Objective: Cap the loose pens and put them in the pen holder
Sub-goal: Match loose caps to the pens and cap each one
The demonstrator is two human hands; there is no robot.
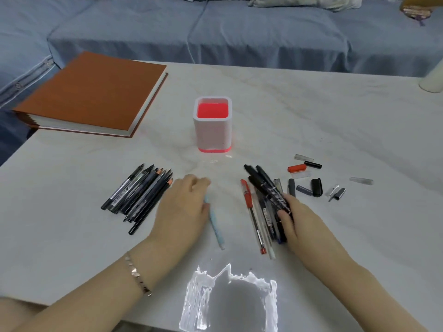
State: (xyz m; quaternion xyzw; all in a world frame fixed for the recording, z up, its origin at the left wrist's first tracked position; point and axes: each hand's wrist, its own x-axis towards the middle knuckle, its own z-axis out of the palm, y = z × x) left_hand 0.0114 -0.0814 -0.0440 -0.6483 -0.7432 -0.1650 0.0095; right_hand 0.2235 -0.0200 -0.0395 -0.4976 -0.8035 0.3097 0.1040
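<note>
The white pen holder (213, 133) with a red inside stands upright mid-table, with nothing sticking out of it. A pile of dark pens and pencils (141, 192) lies to the left. My left hand (184, 207) lies flat beside that pile, its edge over the top of a light blue pen (217, 226). My right hand (297, 224) grips a bundle of black pens (266, 185), thumb pressed on them. A red pen (251, 212) and clear pens lie next to the bundle. Loose caps are scattered to the right, among them a red cap (297, 167) and a black cap (316, 187).
A thick brown book (96, 92) lies at the table's far left corner. A white object (434, 80) stands at the far right edge. A blue sofa (239, 32) runs behind the table. Bright glare (227, 300) marks the near edge.
</note>
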